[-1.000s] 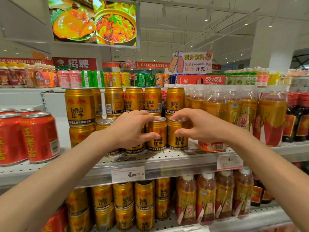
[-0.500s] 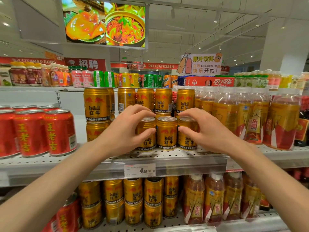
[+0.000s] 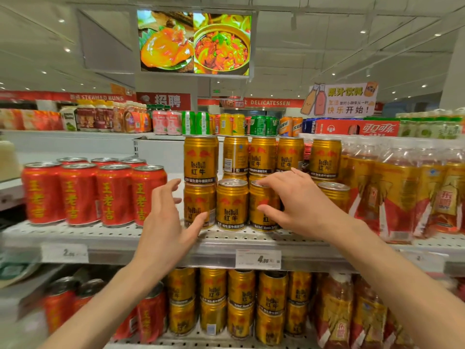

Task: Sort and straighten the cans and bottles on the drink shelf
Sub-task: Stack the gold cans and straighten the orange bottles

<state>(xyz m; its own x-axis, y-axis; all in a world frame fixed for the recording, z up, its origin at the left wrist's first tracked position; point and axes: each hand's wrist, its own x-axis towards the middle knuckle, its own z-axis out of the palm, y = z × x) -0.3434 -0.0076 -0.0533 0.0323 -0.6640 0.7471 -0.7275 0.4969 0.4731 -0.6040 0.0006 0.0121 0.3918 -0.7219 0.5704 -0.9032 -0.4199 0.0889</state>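
Perforated white metal shelf [image 3: 75,231], price tags [image 3: 258,258] on its front rail. Standing on it, left to right: red cans [image 3: 95,195] in rows; gold Red Bull cans [image 3: 232,205], partly stacked two high; shrink-wrapped bottles [image 3: 392,195] with gold and red labels. Lower shelf [image 3: 201,342]: red cans, stacked gold cans, similar bottles.

The right hand [image 3: 299,205] hid most of one gold can [image 3: 263,210]. The left hand [image 3: 168,222] covered part of another gold can [image 3: 198,205]. The price tag [image 3: 65,253] was too blurred to read.
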